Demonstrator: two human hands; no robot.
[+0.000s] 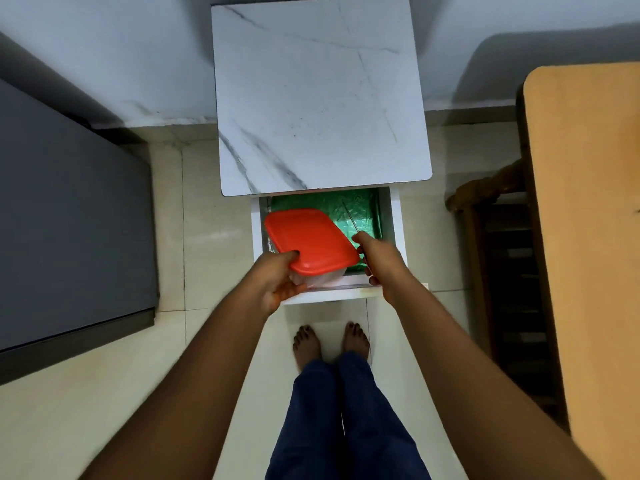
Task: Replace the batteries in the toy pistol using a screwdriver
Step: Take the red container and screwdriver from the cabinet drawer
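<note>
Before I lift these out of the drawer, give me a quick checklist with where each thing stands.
1. Left hand grips the red-lidded container: ok.
2. Right hand holds the screwdriver, whose thin shaft points into the drawer: ok.
3. Drawer pulled open enough: ok.
4. Marble tabletop has room to set things down: ok.
5. Lid fully sealed: cannot tell.
6. Toy pistol and batteries located: cannot tell, none visible.

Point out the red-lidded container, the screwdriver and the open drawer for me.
red-lidded container [310,239]: head view, middle of the red lid.
screwdriver [349,216]: head view, thin metal shaft above the right hand.
open drawer [394,223]: head view, its white right wall.
</note>
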